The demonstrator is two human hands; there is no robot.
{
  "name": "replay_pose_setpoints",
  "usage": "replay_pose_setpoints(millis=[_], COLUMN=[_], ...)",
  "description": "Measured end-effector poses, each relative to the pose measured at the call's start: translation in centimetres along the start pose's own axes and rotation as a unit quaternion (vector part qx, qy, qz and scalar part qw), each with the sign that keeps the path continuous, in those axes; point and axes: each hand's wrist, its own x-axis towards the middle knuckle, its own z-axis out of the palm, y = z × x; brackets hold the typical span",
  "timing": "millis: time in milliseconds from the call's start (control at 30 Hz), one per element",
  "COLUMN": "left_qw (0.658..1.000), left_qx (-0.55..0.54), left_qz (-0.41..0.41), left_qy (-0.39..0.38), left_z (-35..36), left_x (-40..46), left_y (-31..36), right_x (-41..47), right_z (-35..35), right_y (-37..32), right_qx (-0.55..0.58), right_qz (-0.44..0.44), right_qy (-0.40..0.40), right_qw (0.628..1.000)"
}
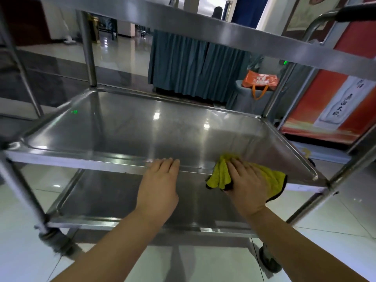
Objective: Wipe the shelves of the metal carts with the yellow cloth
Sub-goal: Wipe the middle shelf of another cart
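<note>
The right hand [247,180] presses the bunched, nappy yellow cloth [220,176] flat-fingered onto the near rim of the glossy steel shelf [126,127]; the left hand [160,182] rests there, fingers straight.

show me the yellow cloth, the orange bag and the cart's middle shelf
yellow cloth [220,175], head view, bunched folds left of the hand
orange bag [260,79], head view, front face
middle shelf [142,127], head view, bare steel centre

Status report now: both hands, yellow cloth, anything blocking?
Left hand open, resting on front rim of middle steel shelf. Right hand flat, pressing yellow microfibre cloth at shelf's near right. Nothing blocking.
</note>
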Motion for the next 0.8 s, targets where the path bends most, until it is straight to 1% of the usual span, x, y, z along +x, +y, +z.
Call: replay_pose_setpoints(millis=[100, 133, 200, 267, 300, 367, 433, 600, 667, 733, 800], left_qw=[0.997, 0.997, 0.999, 0.994, 0.991, 0.987, 0.986, 0.986, 0.986, 0.985, 0.985], left_qx=[-0.07, -0.073, -0.014, 0.032, 0.045, 0.035, 0.029, -0.003, 0.003, 0.02, 0.039], left_qz=[-0.013, -0.021, -0.019, -0.071, -0.094, -0.136, -0.123, -0.101, -0.098, -0.088, -0.086], left_qy=[0.012, 0.018, 0.045, 0.077, 0.078, 0.08, 0.106, 0.132, 0.137, 0.147, 0.147], left_z=[-2.2, -3.1, -5.0, -5.5, -5.7, -5.8, -5.3, -4.5, -4.1, -3.8, -3.7], left_x=[-0.2, -0.3, -0.4, -1.4, -2.2, -3.3, -3.9, -4.4, -4.8, -5.0, -5.1], left_y=[-1.0, -1.9, -4.9, -8.9, -10.6, -12.4, -13.0, -13.7, -14.0, -14.3, -14.5], right_x=[1.8, 2.2, 2.6, 2.6, 2.7, 3.1, 3.9, 6.9, 7.8, 8.2, 7.7], right_z=[0.2, 0.3, 0.3, 0.2, 0.0, -0.1, 0.0, 0.3, 0.5, 0.9, 1.3], right_y=[-4.7, -5.8, -7.2, -7.9, -8.2, -9.4, -11.4, -18.8, -21.2, -22.0, -20.9], right_qx=[0.012, 0.011, 0.006, 0.004, 0.004, 0.004, 0.014, 0.052, 0.063, 0.062, 0.047], right_qz=[-0.014, -0.017, -0.014, -0.001, 0.003, 0.003, -0.004, -0.041, -0.054, -0.078, -0.117], right_qy=[-0.016, -0.024, -0.036, -0.044, -0.047, -0.055, -0.065, -0.07, -0.065, -0.049, -0.031], right_qw=[1.0, 1.0, 0.999, 0.999, 0.999, 0.998, 0.998, 0.995, 0.994, 0.994, 0.992])
